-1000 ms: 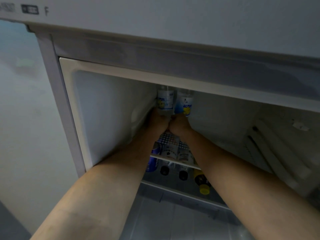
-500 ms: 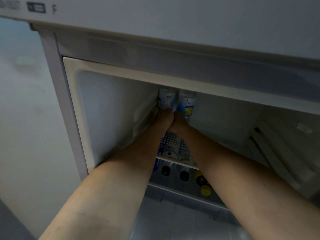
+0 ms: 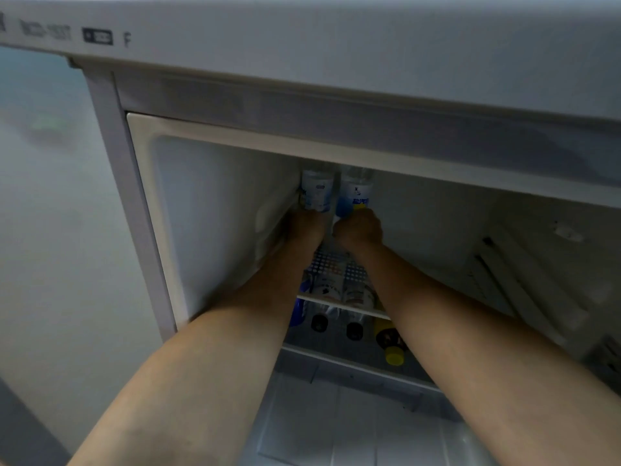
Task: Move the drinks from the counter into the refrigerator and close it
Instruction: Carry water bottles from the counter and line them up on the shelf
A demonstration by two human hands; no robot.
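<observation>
Both my arms reach deep into the open refrigerator [image 3: 215, 210]. My left hand [image 3: 307, 223] grips the bottom of a clear bottle with a white and blue label [image 3: 316, 193], upright at the back left of the upper shelf. My right hand [image 3: 358, 228] grips the base of a second bottle with a blue and yellow label [image 3: 355, 196], right beside the first. The two bottles stand side by side, almost touching. My fingers are hidden behind the hands.
Under the upper shelf [image 3: 339, 306], several bottles lie on the lower shelf: two with black caps [image 3: 319, 322], one with a yellow cap [image 3: 395, 356], and a blue can [image 3: 297, 311]. A clear drawer [image 3: 336, 425] sits below. Door racks [image 3: 524, 290] show at right.
Both hands have pushed the two bottles a little farther back on the upper shelf. My right hand has shifted slightly right, away from the left hand.
</observation>
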